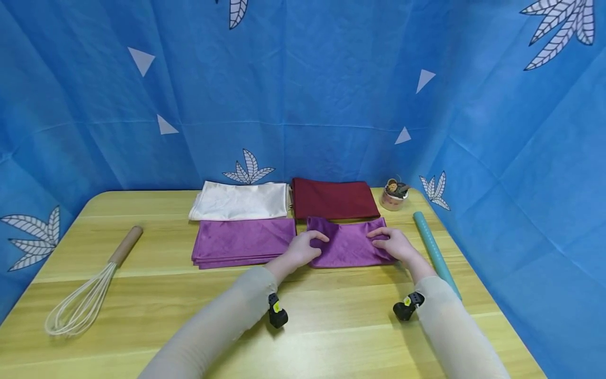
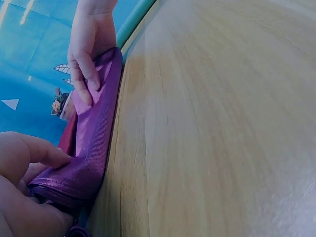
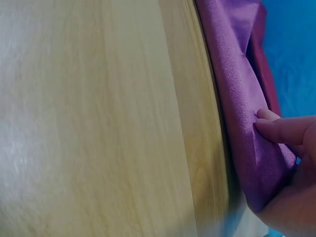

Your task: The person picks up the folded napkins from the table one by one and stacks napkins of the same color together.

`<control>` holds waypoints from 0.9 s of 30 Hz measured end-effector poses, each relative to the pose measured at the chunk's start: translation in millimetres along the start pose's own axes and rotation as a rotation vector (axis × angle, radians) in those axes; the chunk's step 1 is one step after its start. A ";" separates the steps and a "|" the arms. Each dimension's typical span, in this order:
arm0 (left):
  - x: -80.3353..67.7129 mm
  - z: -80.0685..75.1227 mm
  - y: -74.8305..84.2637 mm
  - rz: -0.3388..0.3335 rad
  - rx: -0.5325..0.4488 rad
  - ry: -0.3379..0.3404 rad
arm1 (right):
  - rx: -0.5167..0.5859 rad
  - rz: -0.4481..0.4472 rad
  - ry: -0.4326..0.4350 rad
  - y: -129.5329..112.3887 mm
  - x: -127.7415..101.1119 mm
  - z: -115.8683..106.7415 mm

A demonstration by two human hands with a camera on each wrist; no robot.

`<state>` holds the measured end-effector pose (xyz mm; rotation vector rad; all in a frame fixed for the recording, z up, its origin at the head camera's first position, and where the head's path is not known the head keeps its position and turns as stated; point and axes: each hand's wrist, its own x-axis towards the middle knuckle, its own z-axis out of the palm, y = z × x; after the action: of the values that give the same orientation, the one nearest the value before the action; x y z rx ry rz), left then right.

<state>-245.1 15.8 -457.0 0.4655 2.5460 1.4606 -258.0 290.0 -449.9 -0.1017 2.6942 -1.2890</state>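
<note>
A folded purple cloth (image 1: 352,245) lies in front of me, its back left part creased and darker. At its left end is my left hand (image 1: 305,248); in the left wrist view its fingers (image 2: 49,153) bend over the cloth's end, with the thumb lower down at the edge. My right hand (image 1: 395,245) rests on the right end, fingers reaching inward. In the right wrist view its fingertips (image 3: 266,123) touch the purple surface, while the palm sits beside the cloth's end. Left of my left hand is another folded purple cloth stack (image 1: 246,239).
Behind lie a folded white cloth (image 1: 241,201) and a dark red cloth (image 1: 333,199). A small pot (image 1: 394,197) stands at the back right corner. A teal rod (image 1: 433,247) lies along the right side, a whisk (image 1: 101,279) at the left. Blue curtain (image 1: 284,95) surrounds the table.
</note>
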 end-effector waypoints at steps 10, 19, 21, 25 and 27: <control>-1.8 -1.2 4.1 -0.010 -0.176 0.035 | 0.035 -0.068 0.020 -11.8 -4.9 -1.6; -8.4 -27.0 5.2 0.032 -0.223 0.111 | 0.085 -0.148 0.060 -35.9 -7.9 6.6; -10.7 -35.5 3.6 0.033 -0.230 0.137 | 0.102 -0.151 0.070 -41.3 -7.7 9.5; -17.1 -55.2 -1.4 0.038 -0.243 0.189 | 0.145 -0.164 0.073 -53.3 -5.4 17.6; -21.7 -66.0 -4.8 0.040 -0.234 0.210 | 0.179 -0.175 0.057 -60.3 -3.5 23.6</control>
<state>-245.3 -47.5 -427.9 0.3455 2.4826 1.8851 -250.9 234.5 -417.1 -0.2889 2.6514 -1.5997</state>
